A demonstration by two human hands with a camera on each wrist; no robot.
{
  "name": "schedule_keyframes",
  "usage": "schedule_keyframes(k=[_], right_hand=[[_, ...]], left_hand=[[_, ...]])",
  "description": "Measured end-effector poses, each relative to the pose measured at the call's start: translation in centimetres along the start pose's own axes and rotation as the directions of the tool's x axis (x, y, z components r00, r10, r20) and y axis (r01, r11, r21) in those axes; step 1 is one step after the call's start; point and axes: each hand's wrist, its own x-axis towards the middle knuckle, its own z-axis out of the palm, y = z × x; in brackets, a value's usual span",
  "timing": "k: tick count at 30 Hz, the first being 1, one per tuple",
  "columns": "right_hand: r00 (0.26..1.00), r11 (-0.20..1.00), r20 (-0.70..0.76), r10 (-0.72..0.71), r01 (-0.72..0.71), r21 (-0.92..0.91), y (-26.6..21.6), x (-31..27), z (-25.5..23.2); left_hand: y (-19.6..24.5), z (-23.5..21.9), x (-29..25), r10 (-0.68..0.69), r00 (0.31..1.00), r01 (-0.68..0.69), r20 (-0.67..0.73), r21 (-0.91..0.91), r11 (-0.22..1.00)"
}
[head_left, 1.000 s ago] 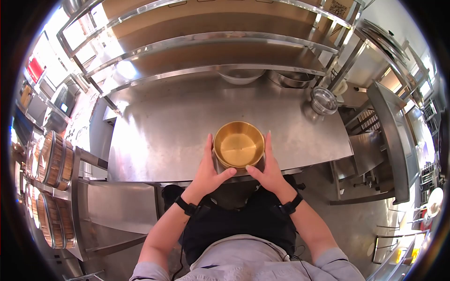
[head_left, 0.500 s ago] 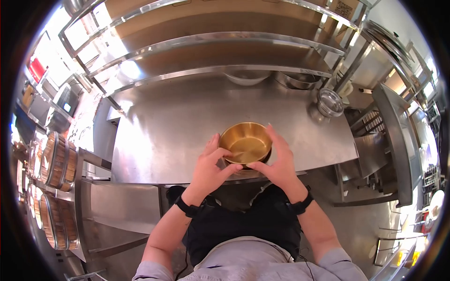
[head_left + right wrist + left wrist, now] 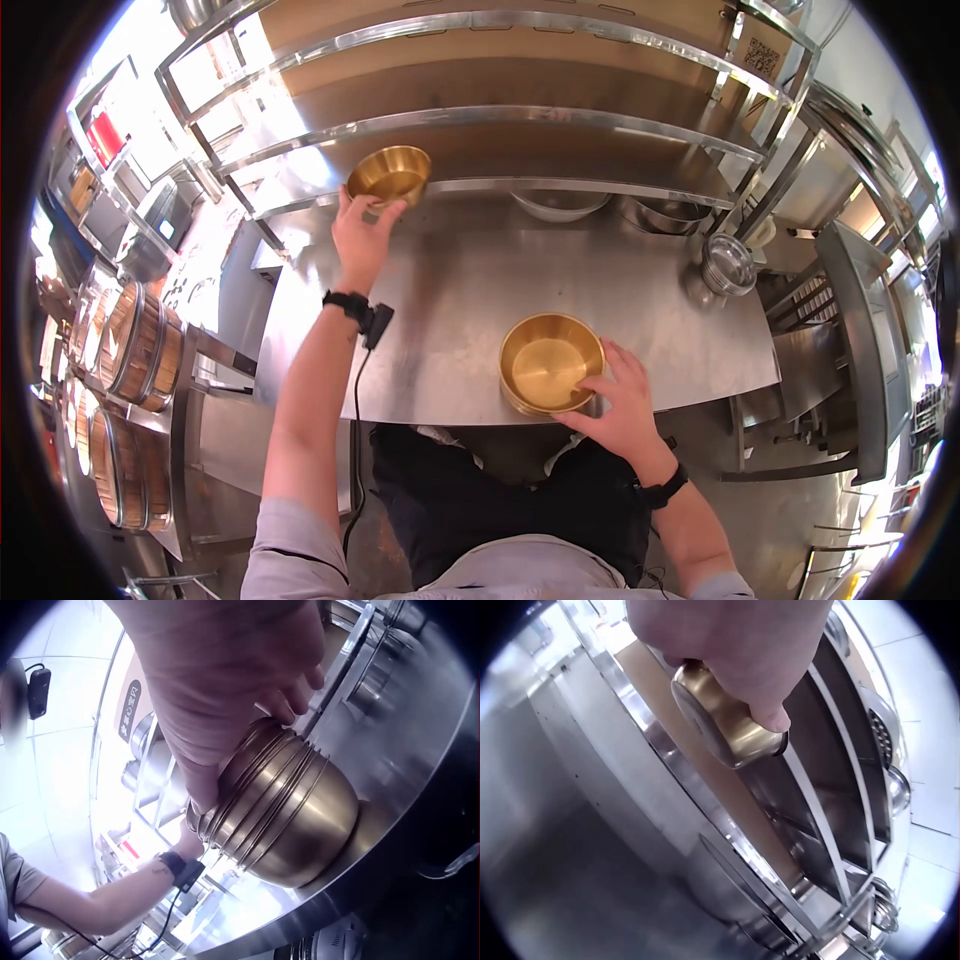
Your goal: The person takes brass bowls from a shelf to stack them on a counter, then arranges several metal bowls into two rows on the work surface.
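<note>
My left hand (image 3: 362,240) holds a single gold metal bowl (image 3: 390,178) by its near side, up at the lower shelf's front edge. In the left wrist view that bowl (image 3: 724,724) is tipped, with my thumb along its side. My right hand (image 3: 622,405) grips the rim of a stack of gold bowls (image 3: 550,362) at the table's front edge, one fingertip inside the top bowl. Several nested rims of the stack (image 3: 277,802) show in the right wrist view, its rounded base on the steel table (image 3: 440,330).
A steel rack with shelves (image 3: 480,185) stands along the table's back. Beneath it sit a white bowl (image 3: 560,205) and a steel basin (image 3: 665,213). Clear bowls (image 3: 728,265) are stacked at the right. Wooden buckets (image 3: 140,345) stand at the left.
My left hand has left the stack with one gold bowl, moving forward and left to the shelf. My right hand has stayed at the stack's right side.
</note>
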Motion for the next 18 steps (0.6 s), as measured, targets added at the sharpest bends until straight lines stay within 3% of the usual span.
schedule_keyframes(k=[4, 8, 11, 12, 15, 16, 18], right_hand=[[0.998, 0.998, 0.000, 0.059, -0.059, 0.022, -0.8, 0.1, -0.4], [0.994, 0.991, 0.021, 0.112, -0.113, 0.067, -1.2, 0.6, -0.7], [0.981, 0.960, 0.071, 0.178, -0.189, 0.205, -1.5, 0.9, -1.3], [0.984, 0.957, 0.069, 0.165, -0.176, 0.231, -1.5, 1.0, -1.3], [0.993, 0.953, 0.037, 0.111, -0.117, 0.279, -1.3, 1.6, -2.0], [0.996, 0.959, 0.008, 0.085, -0.084, 0.272, -1.2, 2.0, -2.7], [0.994, 0.973, -0.063, 0.087, -0.071, 0.221, -0.1, 3.5, -3.9]], left_hand=[[-4.0, 3.0, 4.1, -0.074, 0.997, 0.071, 0.035, 0.071, 0.995], [-6.1, 4.9, 6.0, -0.239, 0.967, 0.230, 0.086, 0.100, 0.968], [-7.1, 5.9, 6.4, -0.206, 0.976, 0.197, 0.075, 0.111, 0.974], [-7.2, 5.7, 6.8, -0.257, 0.945, 0.242, 0.200, 0.099, 0.965], [-5.6, 5.9, 5.3, -0.253, 0.967, 0.238, 0.042, 0.216, 0.947], [-3.0, 4.2, 4.6, -0.303, 0.946, 0.289, 0.119, 0.123, 0.949], [-0.5, 2.7, 0.5, -0.096, 0.979, 0.093, 0.182, 0.025, 0.995]])
